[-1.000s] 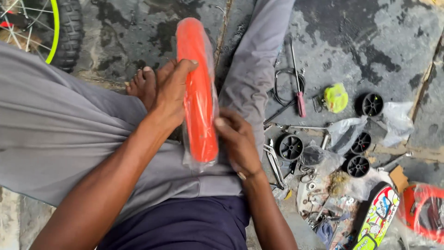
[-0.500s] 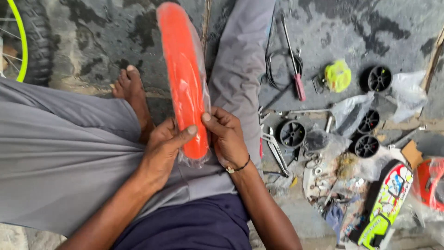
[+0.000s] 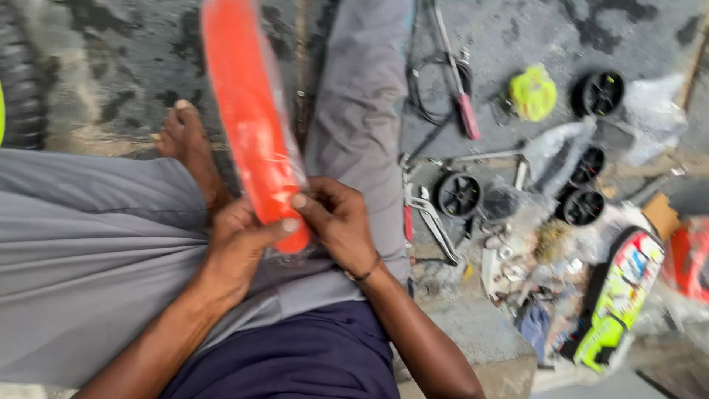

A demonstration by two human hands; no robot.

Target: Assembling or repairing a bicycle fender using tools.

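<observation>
Left hand [image 3: 240, 240] and right hand [image 3: 336, 222] pinch the near end of a long orange fender [image 3: 247, 118] in clear plastic. Both thumbs have closed in at its tip since 0.5 seconds ago.

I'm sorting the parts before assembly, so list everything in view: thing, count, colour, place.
fender: 1, orange, in clear wrap, over the lap, held at its near end
small wheels: 4, black, on the floor at right
screwdriver: 1, red handle, floor above the wheels
cable: 1, black, coiled by the screwdriver
yellow part: 1, yellow-green, left of the top wheel
plastic bags: several, clear, among the parts
panel: 1, green and white, lower right
tyre: 1, black, far left edge
left hand: grips the fender's near end
right hand: pinches the wrap there
</observation>
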